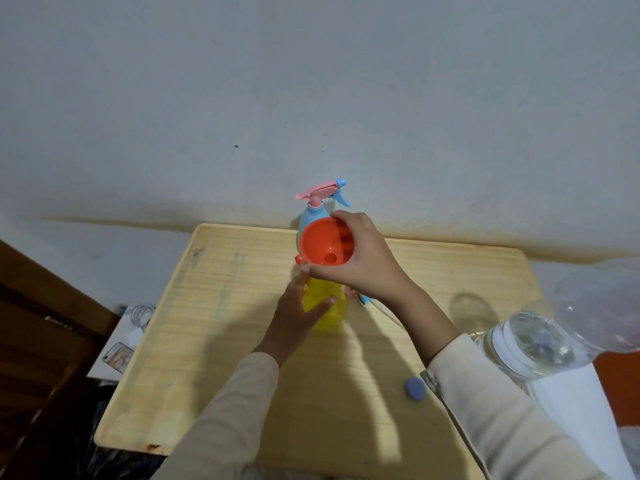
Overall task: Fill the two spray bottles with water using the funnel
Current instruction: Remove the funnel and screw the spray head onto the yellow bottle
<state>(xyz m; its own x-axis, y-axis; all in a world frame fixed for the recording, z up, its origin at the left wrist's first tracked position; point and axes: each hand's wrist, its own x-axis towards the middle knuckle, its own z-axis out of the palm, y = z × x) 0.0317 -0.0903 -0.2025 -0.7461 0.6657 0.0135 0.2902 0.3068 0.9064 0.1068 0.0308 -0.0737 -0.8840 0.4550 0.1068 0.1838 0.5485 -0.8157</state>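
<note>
An orange funnel point(325, 247) sits over the mouth of a yellow spray bottle point(329, 306) in the middle of the wooden table point(225, 306). My right hand point(363, 261) grips the funnel's rim from the right. My left hand point(298, 313) wraps the yellow bottle's body from the left. Behind them, at the table's far edge, stands a blue spray bottle point(308, 220) with its pink and blue trigger head point(323, 192) on. A blue part point(365, 299) lies on the table under my right wrist, mostly hidden.
A large clear water bottle point(540, 341) lies near the right edge of the table. Its blue cap point(414, 388) rests on the table by my right sleeve. A phone point(117, 356) and a white cable point(140, 317) lie on a lower surface to the left.
</note>
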